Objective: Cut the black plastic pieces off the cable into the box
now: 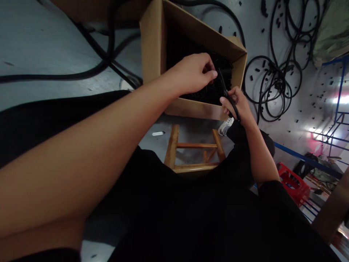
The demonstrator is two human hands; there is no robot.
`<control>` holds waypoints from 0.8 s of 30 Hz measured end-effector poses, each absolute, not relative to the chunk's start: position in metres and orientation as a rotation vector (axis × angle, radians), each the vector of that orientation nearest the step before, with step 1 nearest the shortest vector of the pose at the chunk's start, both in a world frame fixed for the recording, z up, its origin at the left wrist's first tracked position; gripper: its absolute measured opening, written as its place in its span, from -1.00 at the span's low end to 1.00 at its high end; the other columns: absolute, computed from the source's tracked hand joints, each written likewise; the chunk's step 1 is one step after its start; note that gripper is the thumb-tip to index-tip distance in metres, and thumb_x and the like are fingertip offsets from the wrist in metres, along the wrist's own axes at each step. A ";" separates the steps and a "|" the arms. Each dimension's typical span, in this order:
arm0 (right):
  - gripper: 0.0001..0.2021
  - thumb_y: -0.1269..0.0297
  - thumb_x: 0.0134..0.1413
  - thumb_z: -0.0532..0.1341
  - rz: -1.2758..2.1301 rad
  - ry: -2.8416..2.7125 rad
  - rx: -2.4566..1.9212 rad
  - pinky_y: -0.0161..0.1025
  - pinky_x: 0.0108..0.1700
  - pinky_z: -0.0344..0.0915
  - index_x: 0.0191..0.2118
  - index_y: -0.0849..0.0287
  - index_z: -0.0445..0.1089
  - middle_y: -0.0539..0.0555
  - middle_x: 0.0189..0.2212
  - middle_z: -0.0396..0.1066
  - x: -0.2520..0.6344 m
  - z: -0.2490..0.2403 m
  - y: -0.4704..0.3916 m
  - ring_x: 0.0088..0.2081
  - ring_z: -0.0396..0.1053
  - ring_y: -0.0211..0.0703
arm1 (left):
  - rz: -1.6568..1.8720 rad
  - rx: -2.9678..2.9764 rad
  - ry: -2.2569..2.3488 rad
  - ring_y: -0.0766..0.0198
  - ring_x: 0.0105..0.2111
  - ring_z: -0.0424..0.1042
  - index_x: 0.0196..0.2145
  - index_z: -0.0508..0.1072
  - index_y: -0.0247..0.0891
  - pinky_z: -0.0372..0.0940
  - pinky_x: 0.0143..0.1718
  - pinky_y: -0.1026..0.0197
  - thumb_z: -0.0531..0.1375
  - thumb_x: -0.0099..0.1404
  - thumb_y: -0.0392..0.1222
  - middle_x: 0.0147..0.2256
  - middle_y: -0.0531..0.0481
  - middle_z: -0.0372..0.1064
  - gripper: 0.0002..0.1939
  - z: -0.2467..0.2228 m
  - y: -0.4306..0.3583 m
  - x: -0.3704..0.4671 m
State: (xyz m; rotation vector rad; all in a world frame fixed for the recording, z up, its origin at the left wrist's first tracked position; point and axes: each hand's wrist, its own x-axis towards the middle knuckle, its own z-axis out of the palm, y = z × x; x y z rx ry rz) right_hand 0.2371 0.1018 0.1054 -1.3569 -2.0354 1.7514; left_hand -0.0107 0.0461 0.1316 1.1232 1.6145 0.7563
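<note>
My right hand [237,103] grips black-handled scissors [224,83], their blades pointing up and away over the near right part of a cardboard box [199,109]. My left hand [197,72] hovers above the box with thumb and fingers pinched together, close to the blade tips. What it holds, if anything, I cannot make out against the dark contents. Inside the box lie many small black pieces [195,95], mostly in shadow.
A wooden stool [196,145] stands between my legs, below the box. Long black tubing [278,83] lies coiled on the floor at right, with small black bits scattered around. Another thick black tube [68,77] runs left. A red plastic stool [293,183] stands by blue metal frames.
</note>
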 end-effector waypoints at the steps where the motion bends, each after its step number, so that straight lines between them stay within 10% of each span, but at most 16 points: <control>1: -0.27 -0.47 0.21 0.53 1.752 -2.045 -1.338 -0.18 -0.32 0.56 -0.07 -0.04 0.16 -0.13 -0.33 0.42 0.237 0.103 0.102 -0.38 0.46 -0.23 | 0.751 1.181 1.607 0.16 -0.06 0.49 -0.09 0.54 -0.16 0.32 0.06 0.15 0.23 0.60 -0.20 -0.02 -0.03 0.71 -0.92 0.130 0.046 -0.008; 6: -0.27 -0.49 0.25 0.48 1.615 -2.093 -1.300 -0.06 -0.02 0.64 -0.02 -0.03 0.15 -0.03 -0.16 0.47 0.233 0.097 0.101 -0.11 0.58 -0.12 | 0.758 1.226 1.563 0.06 -0.14 0.54 -0.11 0.65 -0.21 0.33 0.02 0.09 0.23 0.54 -0.19 -0.15 -0.08 0.67 -0.83 0.131 0.046 0.002; 24: -0.21 -0.57 0.10 0.53 1.597 -2.068 -1.401 -0.11 -0.22 0.57 -0.14 -0.03 0.16 -0.05 -0.31 0.38 0.227 0.123 0.094 -0.23 0.51 -0.11 | 0.574 1.212 1.585 0.22 -0.42 0.25 -0.47 0.37 -0.14 0.10 -0.23 0.10 0.18 0.66 -0.21 -0.53 0.10 0.26 -0.55 0.161 0.048 -0.015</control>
